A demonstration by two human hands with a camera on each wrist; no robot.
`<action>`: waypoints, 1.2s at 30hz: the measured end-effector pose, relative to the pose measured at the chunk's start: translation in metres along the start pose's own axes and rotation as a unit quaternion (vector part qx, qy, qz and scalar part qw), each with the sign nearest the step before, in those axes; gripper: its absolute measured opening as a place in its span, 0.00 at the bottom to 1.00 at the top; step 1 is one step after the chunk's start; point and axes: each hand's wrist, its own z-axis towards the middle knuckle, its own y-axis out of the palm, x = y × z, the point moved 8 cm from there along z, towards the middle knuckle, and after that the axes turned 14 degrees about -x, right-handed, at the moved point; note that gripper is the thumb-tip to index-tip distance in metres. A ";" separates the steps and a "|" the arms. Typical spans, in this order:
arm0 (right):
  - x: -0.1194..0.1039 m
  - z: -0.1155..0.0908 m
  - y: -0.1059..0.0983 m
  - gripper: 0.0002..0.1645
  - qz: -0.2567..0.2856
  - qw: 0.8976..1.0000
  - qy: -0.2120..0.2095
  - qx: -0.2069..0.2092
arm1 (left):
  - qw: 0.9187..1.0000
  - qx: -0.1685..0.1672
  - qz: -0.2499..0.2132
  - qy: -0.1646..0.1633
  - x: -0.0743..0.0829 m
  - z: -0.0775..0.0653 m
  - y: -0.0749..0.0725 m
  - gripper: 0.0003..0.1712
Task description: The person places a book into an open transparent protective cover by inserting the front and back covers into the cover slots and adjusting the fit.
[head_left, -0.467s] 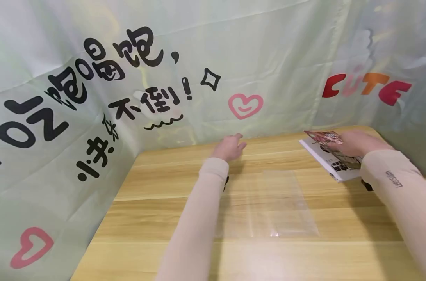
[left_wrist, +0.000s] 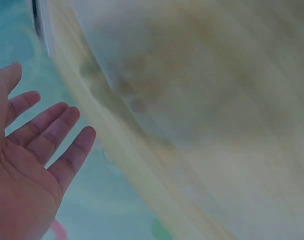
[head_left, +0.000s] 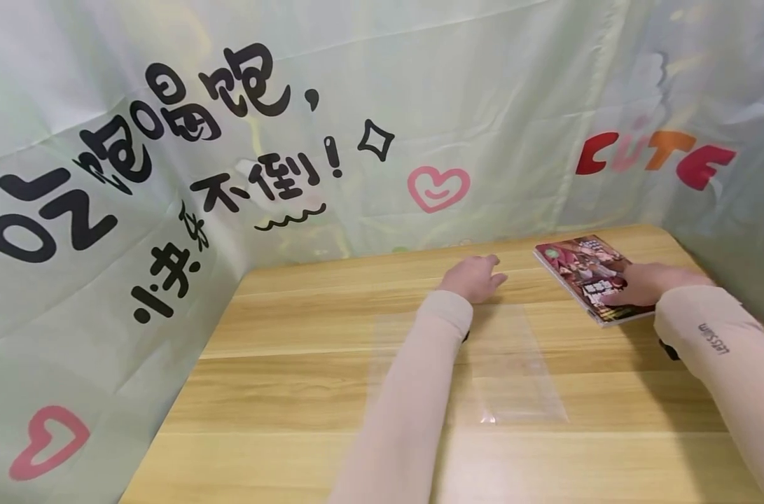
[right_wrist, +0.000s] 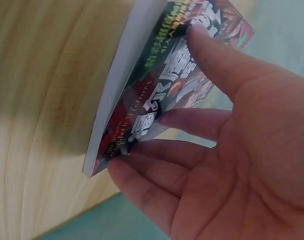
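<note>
A book with a dark red illustrated cover (head_left: pixel 571 262) lies at the back right of the table, on top of white-edged pages or books. My right hand (head_left: pixel 654 283) rests on that cover; in the right wrist view its thumb and fingertips touch the printed face (right_wrist: pixel 164 82), spread and only slightly bent. My left hand (head_left: pixel 473 278) is over the table left of the book, holding nothing. Its fingers (left_wrist: pixel 54 135) are spread and loose in the left wrist view. A clear plastic sheet or bag (head_left: pixel 523 378) lies flat on the wood, partly hidden by my left forearm.
The wooden table (head_left: pixel 262 392) meets a pale fabric curtain (head_left: pixel 501 119) at the back and sides. Black characters, pink hearts and the coloured word CUTE are printed on the curtain.
The illustrated book, tilted in my right hand half a second ago, now lies flat on the white pages. My left hand has moved to the right, toward the book.
</note>
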 end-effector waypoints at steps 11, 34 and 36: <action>-0.002 0.002 0.004 0.71 -0.004 0.999 -0.002 0.040 | 0.999 -0.025 0.020 -0.003 0.035 0.009 0.019 0.28; -0.004 0.000 -0.004 0.66 0.019 0.996 -0.047 0.074 | 0.998 -0.039 0.051 -0.025 0.048 0.026 0.032 0.25; -0.003 0.001 -0.004 0.65 0.018 0.996 -0.049 0.075 | 0.997 -0.039 0.055 -0.025 0.048 0.028 0.033 0.24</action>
